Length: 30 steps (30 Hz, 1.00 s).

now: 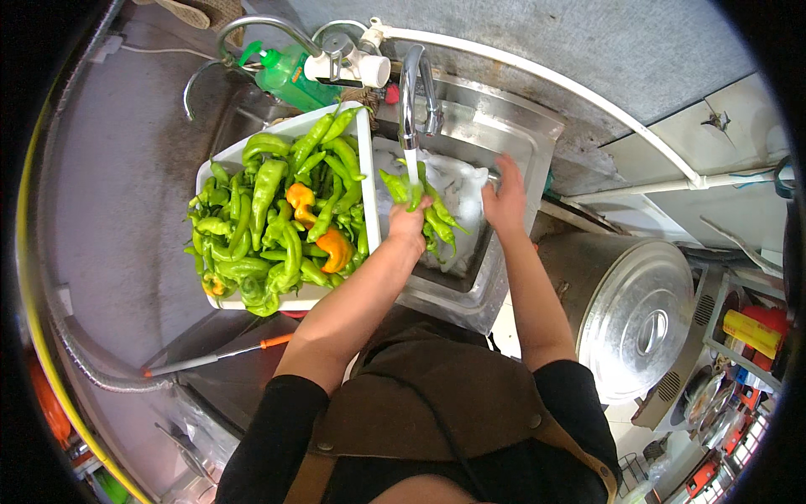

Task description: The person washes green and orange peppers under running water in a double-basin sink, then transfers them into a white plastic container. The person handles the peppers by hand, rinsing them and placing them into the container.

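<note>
My left hand (406,227) is closed around several green peppers (438,223) under the running tap (410,97). Water falls onto the peppers, some of which stick out past my fingers on both sides. Over the right side of the steel sink (533,126), my right hand (505,200) is held with thumb and fingers apart and nothing in it. Below both hands, white foamy water (457,181) fills the basin. Just left of my left hand stands a white tub (367,160) heaped with green peppers (267,189) and a few orange ones (336,250).
A green pump bottle (290,77) stands behind the tub near a second curved tap (269,23). To the right is a large metal pot with a lid (642,319). A stick with an orange end (275,341) lies in front of the tub. White pipes (537,67) run along the wall.
</note>
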### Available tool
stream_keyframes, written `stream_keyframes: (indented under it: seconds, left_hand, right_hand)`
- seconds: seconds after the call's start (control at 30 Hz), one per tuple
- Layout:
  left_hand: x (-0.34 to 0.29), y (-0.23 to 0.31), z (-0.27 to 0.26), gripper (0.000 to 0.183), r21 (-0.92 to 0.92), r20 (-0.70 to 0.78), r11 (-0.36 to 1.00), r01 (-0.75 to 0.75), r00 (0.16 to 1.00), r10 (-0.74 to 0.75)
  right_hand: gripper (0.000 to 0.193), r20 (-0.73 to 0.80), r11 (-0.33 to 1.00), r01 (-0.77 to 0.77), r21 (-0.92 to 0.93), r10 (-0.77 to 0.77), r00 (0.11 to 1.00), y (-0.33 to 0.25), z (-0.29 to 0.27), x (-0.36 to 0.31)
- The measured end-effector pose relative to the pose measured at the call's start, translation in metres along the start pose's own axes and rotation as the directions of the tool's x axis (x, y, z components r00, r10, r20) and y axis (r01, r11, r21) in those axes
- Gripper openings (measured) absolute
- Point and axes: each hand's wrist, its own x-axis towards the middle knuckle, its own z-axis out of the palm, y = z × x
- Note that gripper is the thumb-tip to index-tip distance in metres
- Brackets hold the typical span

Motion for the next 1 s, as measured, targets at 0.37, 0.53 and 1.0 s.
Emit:
stream_keyframes:
  seconds: [0.37, 0.53, 1.0]
  left_hand:
    - [-0.048, -0.008, 0.003, 0.034, -0.003, 0.074, 0.893, -0.450, 0.890, 0.449]
    - [-0.014, 0.006, 0.015, 0.037, -0.069, 0.106, 0.926, -0.371, 0.920, 0.376]
    - [-0.090, 0.016, 0.000, 0.030, -0.027, 0.124, 1.000, 0.014, 0.992, -0.010]
  right_hand:
    - [0.036, 0.061, 0.975, -0.223, 0.018, 0.221, 0.973, 0.007, -0.044, -0.123]
    - [0.032, 0.016, 0.982, -0.173, 0.076, 0.172, 0.985, -0.008, -0.053, -0.103]
    - [0.041, 0.554, 0.993, -0.047, 0.107, -0.020, 0.832, -0.042, 0.037, 0.071]
